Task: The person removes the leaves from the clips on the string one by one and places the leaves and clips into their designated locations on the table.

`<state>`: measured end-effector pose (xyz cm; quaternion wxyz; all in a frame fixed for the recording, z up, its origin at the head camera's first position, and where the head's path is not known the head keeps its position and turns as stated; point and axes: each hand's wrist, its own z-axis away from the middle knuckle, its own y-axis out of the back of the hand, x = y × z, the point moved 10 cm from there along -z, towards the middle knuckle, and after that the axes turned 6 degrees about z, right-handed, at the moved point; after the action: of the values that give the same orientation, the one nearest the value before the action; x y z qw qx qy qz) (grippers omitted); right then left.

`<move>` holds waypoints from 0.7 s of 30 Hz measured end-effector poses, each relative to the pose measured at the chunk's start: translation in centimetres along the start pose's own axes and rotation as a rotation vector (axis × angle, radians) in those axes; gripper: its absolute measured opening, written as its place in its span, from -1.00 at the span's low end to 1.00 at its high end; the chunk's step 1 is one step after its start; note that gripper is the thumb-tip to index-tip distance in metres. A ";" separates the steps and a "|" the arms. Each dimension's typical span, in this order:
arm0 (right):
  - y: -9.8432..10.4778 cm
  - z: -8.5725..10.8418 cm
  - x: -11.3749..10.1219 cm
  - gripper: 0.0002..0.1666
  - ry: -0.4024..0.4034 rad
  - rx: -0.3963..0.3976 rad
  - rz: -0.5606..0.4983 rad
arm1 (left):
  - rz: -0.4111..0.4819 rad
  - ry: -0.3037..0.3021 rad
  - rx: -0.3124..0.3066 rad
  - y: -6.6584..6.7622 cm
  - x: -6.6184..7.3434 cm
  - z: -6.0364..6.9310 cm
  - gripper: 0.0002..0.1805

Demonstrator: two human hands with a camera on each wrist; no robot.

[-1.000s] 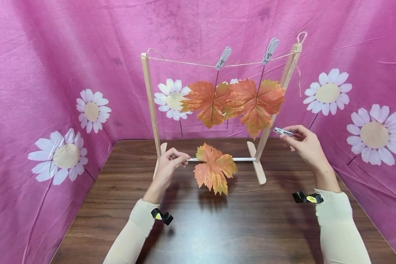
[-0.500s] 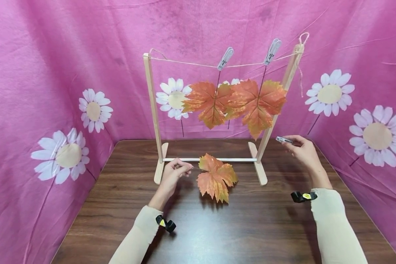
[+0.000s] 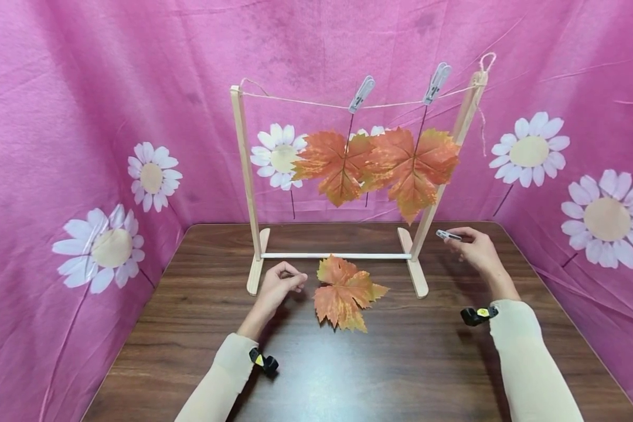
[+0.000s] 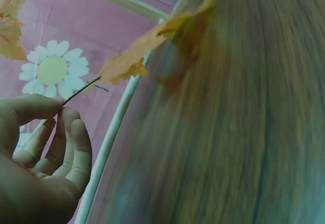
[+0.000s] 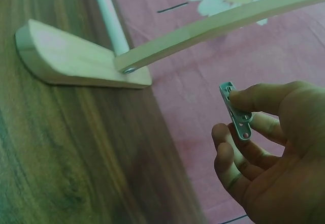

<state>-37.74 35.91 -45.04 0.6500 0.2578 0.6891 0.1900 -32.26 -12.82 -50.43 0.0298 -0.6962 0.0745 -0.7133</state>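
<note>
My left hand pinches the thin dark stem of an orange artificial leaf between thumb and index finger. The leaf reaches out to the right of the hand, low over the table. On the right, my right hand holds a grey clothespin between thumb and fingers, beside the stand's right foot; the right wrist view shows this clothespin too. Two more orange leaves, a left leaf and a right leaf, hang by their stems from grey clothespins on a string.
The string spans a wooden stand with a left post, a right post and a white lower rod. Its right foot rests on the brown table. A pink cloth printed with daisies surrounds the table.
My left hand has lowered the leaf toward the table and a little toward me. My right hand, still holding the clothespin, has moved down and slightly left.
</note>
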 end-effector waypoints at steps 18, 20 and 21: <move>-1.2 -1.8 1.0 -0.50 -0.023 -0.023 0.183 | -0.804 -0.132 -0.131 0.4 1.2 0.7 -0.91; -1.4 -2.0 1.0 -0.51 -0.020 -0.025 0.187 | -0.842 -0.138 -0.134 0.5 1.3 0.8 -0.88; -1.4 -2.1 1.1 -0.52 -0.019 -0.026 0.188 | -0.860 -0.148 -0.137 0.5 1.3 0.9 -0.88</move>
<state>-39.97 35.61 -46.61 0.6392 0.3145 0.6531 0.2567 -31.44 -13.56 -49.17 -0.3108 -0.7136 -0.1774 -0.6022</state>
